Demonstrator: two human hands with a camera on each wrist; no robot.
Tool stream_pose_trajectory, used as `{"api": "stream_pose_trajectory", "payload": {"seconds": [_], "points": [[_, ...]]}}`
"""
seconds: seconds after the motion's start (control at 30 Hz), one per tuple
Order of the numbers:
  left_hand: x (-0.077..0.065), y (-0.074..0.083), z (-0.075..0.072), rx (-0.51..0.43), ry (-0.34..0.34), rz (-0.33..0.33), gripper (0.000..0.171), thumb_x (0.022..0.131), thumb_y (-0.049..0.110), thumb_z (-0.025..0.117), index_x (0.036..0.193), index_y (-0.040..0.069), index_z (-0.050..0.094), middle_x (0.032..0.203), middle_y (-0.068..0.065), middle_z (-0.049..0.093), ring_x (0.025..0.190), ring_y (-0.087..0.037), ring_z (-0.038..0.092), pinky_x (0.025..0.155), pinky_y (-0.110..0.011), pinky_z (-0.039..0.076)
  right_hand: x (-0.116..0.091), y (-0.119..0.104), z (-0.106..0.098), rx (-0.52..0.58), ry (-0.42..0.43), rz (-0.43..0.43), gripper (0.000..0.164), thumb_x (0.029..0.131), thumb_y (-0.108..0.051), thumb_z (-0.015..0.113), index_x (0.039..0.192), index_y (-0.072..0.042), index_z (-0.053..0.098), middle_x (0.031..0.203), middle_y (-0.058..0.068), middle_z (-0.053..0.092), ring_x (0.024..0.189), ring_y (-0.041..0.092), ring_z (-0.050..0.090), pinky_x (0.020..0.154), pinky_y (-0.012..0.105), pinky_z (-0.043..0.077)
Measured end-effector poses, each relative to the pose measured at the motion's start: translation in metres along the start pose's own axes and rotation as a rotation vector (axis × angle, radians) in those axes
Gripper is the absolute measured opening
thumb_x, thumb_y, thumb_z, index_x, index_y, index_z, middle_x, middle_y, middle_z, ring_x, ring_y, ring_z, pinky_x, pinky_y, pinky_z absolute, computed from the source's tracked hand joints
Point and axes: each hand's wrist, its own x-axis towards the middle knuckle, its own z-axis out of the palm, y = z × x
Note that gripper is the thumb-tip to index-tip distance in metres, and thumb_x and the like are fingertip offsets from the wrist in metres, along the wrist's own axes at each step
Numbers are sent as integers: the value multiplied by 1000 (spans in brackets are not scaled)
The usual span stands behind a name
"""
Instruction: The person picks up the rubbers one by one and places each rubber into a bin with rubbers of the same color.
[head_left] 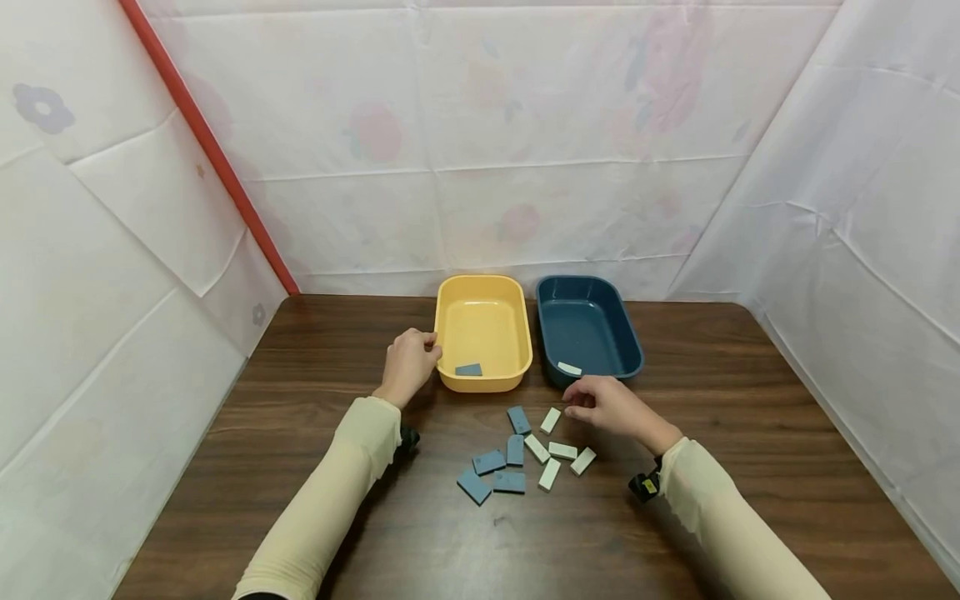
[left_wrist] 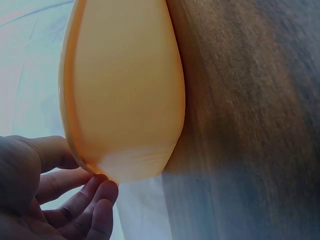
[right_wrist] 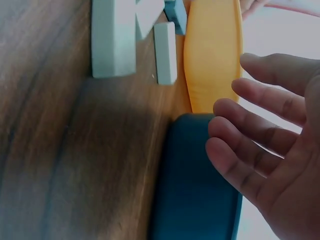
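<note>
At the left rim of the yellow plastic bin (head_left: 483,385), my left hand (head_left: 409,360) pinches the edge between thumb and fingers. In the left wrist view those fingertips (left_wrist: 107,190) meet the bin's lip. A grey-blue block (head_left: 468,369) lies inside this bin. My right hand (head_left: 611,407) hovers by the near side of the dark blue bin (head_left: 637,354), fingers loosely bent and holding nothing. One cream block (head_left: 569,367) is in the blue bin. Close to the right fingertips, another cream block (head_left: 551,420) lies on the table.
Several grey-blue blocks (head_left: 490,462) are scattered on the wooden table (head_left: 345,517) in front of the yellow bin. Several cream blocks (head_left: 549,475) lie just right of them. The bins stand side by side against a white patterned sheet (head_left: 480,208).
</note>
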Motion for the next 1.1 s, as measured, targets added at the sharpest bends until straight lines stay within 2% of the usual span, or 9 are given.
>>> {"api": "stream_pose_trajectory", "payload": {"seconds": [0.27,0.5,0.77,1.1], "points": [[0,0,2,-1,3,7,32,92,14,63,120,0,68,112,-17,68,92,-30,65,78,-43,51,-2,-8,8,-4,-128,-15,21,86,-15,73,105,-6,71,87,0,63,73,4,52,64,21,45],[-1,0,2,3,2,4,32,92,14,62,121,0,68,112,-17,68,86,-29,62,73,-39,48,-3,-11,15,-14,-213,-56,22,85,-14,74,106,-7,71,93,3,64,79,12,55,68,23,45],[-1,-1,2,-1,-5,1,32,93,15,62,121,1,68,113,-17,68,88,-28,63,74,-39,49,-4,-15,21,-38,-257,-27,25,82,-12,76,107,-8,72,97,0,63,83,13,56,72,25,46],[-2,-2,2,8,6,11,32,93,14,62,120,0,68,111,-17,69,80,-26,61,67,-34,46,-6,-18,27,-115,-253,-52,27,78,-10,78,105,-9,73,95,-2,62,81,9,55,71,25,47]]}}
